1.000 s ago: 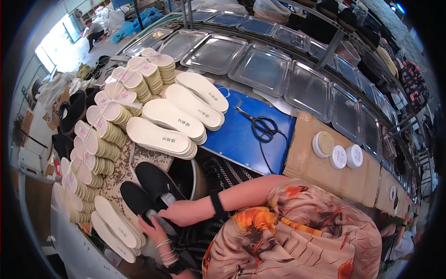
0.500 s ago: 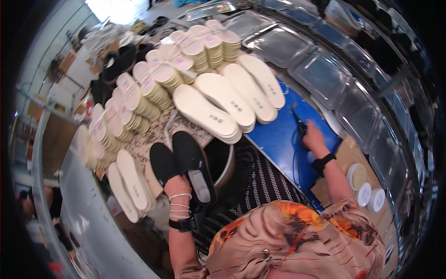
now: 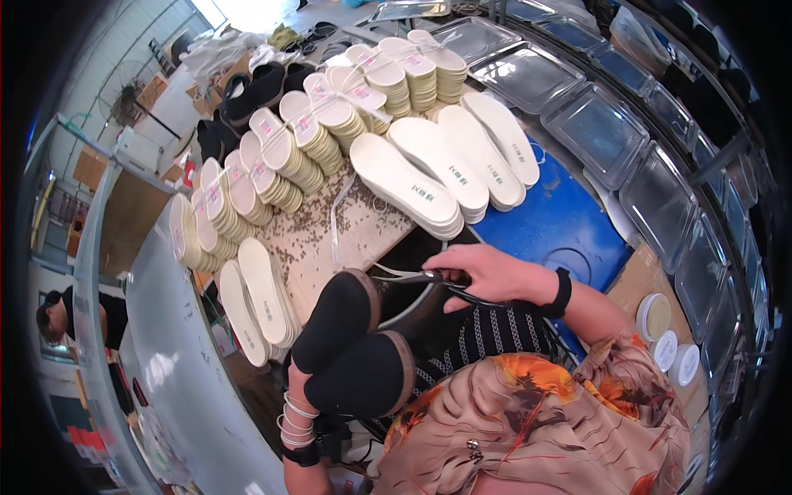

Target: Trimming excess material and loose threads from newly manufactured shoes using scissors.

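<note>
Two black slip-on shoes (image 3: 353,375) with brown sole edges are gripped in my left hand (image 3: 299,389), their toes tilted up towards me. The shoes hide most of that hand's fingers. White cords and a black band circle the left wrist. My right hand (image 3: 488,276) is closed round dark-handled scissors (image 3: 435,279). Their blades are parted and point left, close to the upper shoe's sole edge. On the worktable (image 3: 371,223) beyond, larger cream insoles (image 3: 412,183) lie in several stacks. Another pair of insole stacks (image 3: 260,301) lies left of the shoes.
Tied bundles of insoles (image 3: 309,140) line the table's far side. A blue board (image 3: 553,223) lies at right, with round white-lidded tubs (image 3: 664,351) near it. Metal trays (image 3: 594,132) curve along the right. More black shoes (image 3: 252,91) lie behind. A person (image 3: 78,318) is at far left.
My right hand has brought the scissors from over the blue board leftwards to the shoes. My left hand has turned the shoes so their soles' edges show. The scissors' blades are now spread.
</note>
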The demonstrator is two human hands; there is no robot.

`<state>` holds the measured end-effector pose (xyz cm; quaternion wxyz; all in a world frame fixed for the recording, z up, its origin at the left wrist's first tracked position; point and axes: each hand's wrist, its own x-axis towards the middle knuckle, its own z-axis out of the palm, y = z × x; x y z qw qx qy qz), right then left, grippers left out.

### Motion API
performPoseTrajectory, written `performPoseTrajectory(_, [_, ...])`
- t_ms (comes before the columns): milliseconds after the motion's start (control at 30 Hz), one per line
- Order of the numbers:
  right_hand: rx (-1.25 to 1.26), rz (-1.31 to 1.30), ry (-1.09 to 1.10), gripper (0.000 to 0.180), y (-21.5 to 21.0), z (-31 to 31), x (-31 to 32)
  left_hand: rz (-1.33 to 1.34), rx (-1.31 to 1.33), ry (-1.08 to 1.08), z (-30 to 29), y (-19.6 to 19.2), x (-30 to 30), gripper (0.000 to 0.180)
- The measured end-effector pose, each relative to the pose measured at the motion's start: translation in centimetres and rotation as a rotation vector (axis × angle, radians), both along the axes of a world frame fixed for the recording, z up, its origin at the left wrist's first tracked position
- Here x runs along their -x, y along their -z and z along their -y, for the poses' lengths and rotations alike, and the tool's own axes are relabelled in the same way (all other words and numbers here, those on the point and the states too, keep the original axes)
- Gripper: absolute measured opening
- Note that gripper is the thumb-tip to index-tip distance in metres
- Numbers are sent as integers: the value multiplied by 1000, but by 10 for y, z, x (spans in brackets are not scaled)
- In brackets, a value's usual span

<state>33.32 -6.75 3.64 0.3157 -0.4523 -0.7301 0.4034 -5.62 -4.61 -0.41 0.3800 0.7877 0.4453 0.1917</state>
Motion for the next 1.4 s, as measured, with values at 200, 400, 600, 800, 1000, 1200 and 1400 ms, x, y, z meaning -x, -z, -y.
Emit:
performPoseTrajectory(200, [-269, 318, -88, 57, -13, -14, 21, -106, 64, 45, 28, -34, 11, 47])
performPoseTrajectory(400, [-230, 330, -89, 55, -3, -13, 32, -133, -29, 54, 27, -25, 18, 46])
performPoseTrajectory(600, [-272, 326, -87, 53, 1, -15, 28, -76, 39, 79, 13, -43, 1, 44])
performPoseTrajectory(800, [-152, 361, -45, 54, 21, -13, 25, -78, -26, 149, 7, -32, 5, 38])
performPoseTrajectory(1000, [9, 202, -88, 54, -1, 6, 18, -119, -78, 78, -1, -26, 11, 34])
performPoseTrajectory(1200, [-157, 387, -147, 51, -14, 8, 25, -134, -150, 50, -9, -26, 9, 32])
performPoseTrajectory(1400, [158, 70, 0, 45, 14, 2, 31, -33, -102, -171, 70, -8, 77, 33])
